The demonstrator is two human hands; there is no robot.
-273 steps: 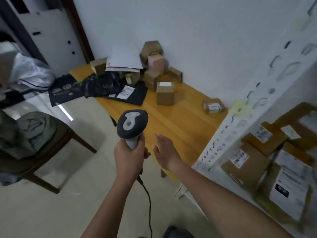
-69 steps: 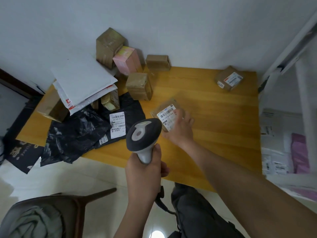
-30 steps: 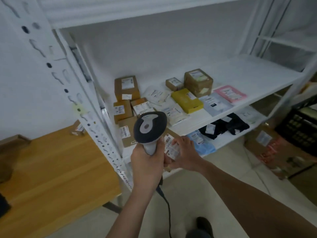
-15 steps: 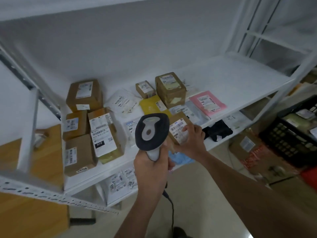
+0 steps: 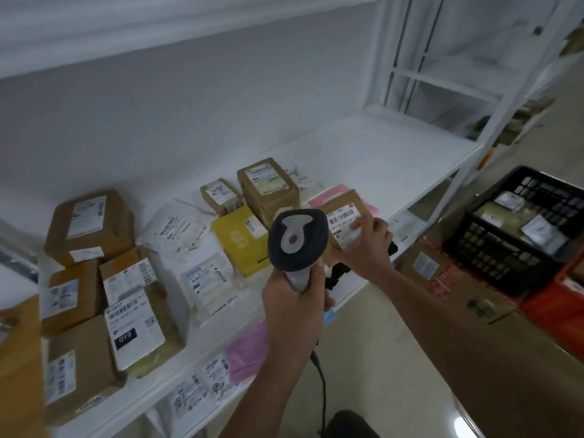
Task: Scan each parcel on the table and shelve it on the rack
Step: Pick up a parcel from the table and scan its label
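My left hand [image 5: 295, 306] grips the handle of a grey corded barcode scanner [image 5: 297, 240], held upright in front of the white rack shelf [image 5: 395, 153]. My right hand [image 5: 366, 245] holds a small brown cardboard parcel [image 5: 344, 224] with a white barcode label facing up, my thumb on the label. The parcel hovers over the shelf's front edge, just right of the scanner head, above a pink mailer [image 5: 328, 194].
The shelf carries several brown boxes [image 5: 90, 227], a yellow mailer [image 5: 241, 240] and white bags [image 5: 208, 281] on its left half; its right half is bare. A lower shelf holds more bags. A black crate [image 5: 518, 229] sits on cartons at the right.
My right hand has lifted the parcel up and to the right, further over the shelf. The view has swung closer to the rack; the scanner stays in my left hand.
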